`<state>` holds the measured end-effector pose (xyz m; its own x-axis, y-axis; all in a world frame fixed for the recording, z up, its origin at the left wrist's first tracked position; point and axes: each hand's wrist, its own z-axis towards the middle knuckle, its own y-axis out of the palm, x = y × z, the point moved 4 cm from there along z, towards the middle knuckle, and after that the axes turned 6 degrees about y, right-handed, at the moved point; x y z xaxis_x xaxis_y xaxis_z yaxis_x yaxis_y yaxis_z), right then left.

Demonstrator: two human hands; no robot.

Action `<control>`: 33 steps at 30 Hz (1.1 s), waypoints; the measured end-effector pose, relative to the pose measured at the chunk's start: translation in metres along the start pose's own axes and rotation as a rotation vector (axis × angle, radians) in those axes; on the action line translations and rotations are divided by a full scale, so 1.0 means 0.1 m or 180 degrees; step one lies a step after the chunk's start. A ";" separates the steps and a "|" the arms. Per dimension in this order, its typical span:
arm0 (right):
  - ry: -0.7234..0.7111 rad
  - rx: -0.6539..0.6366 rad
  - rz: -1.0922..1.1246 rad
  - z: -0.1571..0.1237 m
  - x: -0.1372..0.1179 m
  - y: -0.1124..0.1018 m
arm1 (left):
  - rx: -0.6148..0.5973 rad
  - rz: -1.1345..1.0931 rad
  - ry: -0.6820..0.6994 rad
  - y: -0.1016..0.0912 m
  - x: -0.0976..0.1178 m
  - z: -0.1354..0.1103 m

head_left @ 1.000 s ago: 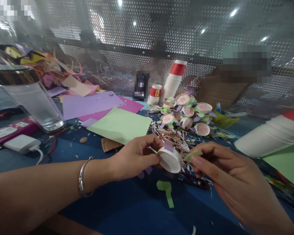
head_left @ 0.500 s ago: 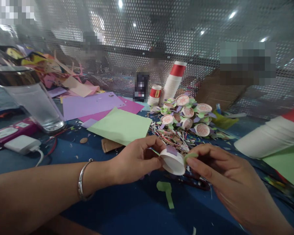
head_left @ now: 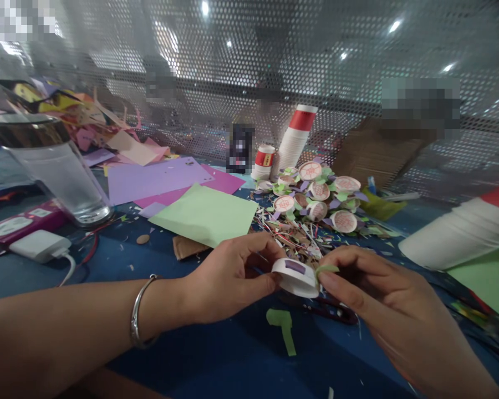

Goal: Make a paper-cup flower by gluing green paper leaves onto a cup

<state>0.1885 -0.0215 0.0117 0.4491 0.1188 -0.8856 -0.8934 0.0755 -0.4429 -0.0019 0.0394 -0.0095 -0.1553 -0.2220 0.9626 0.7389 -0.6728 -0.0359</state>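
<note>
My left hand [head_left: 228,277] pinches the left side of a small cut-down white paper cup [head_left: 296,276] with a purple paper piece stuck on its wall. My right hand [head_left: 374,288] presses a small green paper strip [head_left: 326,270] against the cup's right edge with thumb and forefinger. Both hands hover just above the blue table [head_left: 216,354]. A silver bangle [head_left: 139,313] sits on my left wrist.
A pile of decorated cup bases [head_left: 316,197] lies behind amid paper scraps. Stacked red-and-white cups [head_left: 295,138] stand at the back, another stack [head_left: 457,230] lies at right. Green paper sheet [head_left: 205,213], glass jar [head_left: 58,172], white charger [head_left: 37,245], green scrap [head_left: 283,327] and dark scissors [head_left: 328,310] lie around.
My right hand brought the green strip leftward onto the cup's edge. My left hand tilted the cup so its purple piece now faces up.
</note>
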 end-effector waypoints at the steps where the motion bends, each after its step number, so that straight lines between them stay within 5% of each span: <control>1: -0.0019 -0.0010 -0.0012 0.00 -0.01 0.00 | 0.0006 0.0018 -0.0003 0.00 0.00 0.00; 27: 0.0141 -0.0166 -0.0005 0.00 -0.01 0.02 | -0.0108 0.0000 0.0013 0.01 -0.03 -0.02; 33: 0.0322 0.0446 -0.0354 0.02 0.09 -0.07 | 0.0360 -0.0336 -0.0304 -0.12 -0.09 0.06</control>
<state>0.1989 -0.0188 0.0073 0.5347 0.0024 -0.8450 -0.8245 0.2206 -0.5211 -0.0049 0.0535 -0.0164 -0.1768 -0.0827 0.9808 0.7918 -0.6039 0.0918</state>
